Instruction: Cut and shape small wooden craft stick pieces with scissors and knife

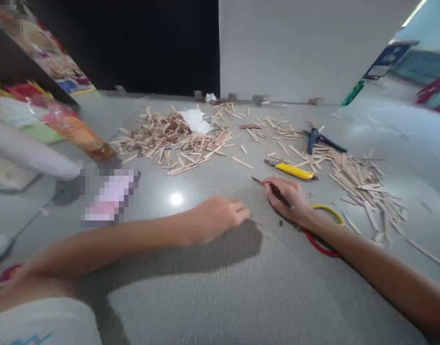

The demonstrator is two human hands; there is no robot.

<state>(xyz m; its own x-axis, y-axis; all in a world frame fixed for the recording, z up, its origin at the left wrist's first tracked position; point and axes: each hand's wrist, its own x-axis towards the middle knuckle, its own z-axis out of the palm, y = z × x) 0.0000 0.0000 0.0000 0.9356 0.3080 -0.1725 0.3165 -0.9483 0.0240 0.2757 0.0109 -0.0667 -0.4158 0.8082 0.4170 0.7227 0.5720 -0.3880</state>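
My right hand point(289, 199) grips a thin dark pencil point(268, 186) whose tip points up and left, just above the grey floor. My left hand point(218, 218) rests knuckles up on the floor a little to the left, fingers curled together; whether it holds anything is hidden. A yellow-handled cutter point(293, 171) lies just beyond my right hand. Under my right wrist lies a pair of scissors with yellow and red loops point(325, 225).
A big heap of wooden sticks point(169, 136) with white paper point(195, 120) lies at the back left. More sticks point(363, 184) spread to the right, with dark blue pliers point(318, 140) among them. Colourful packets point(67, 124) sit at the far left.
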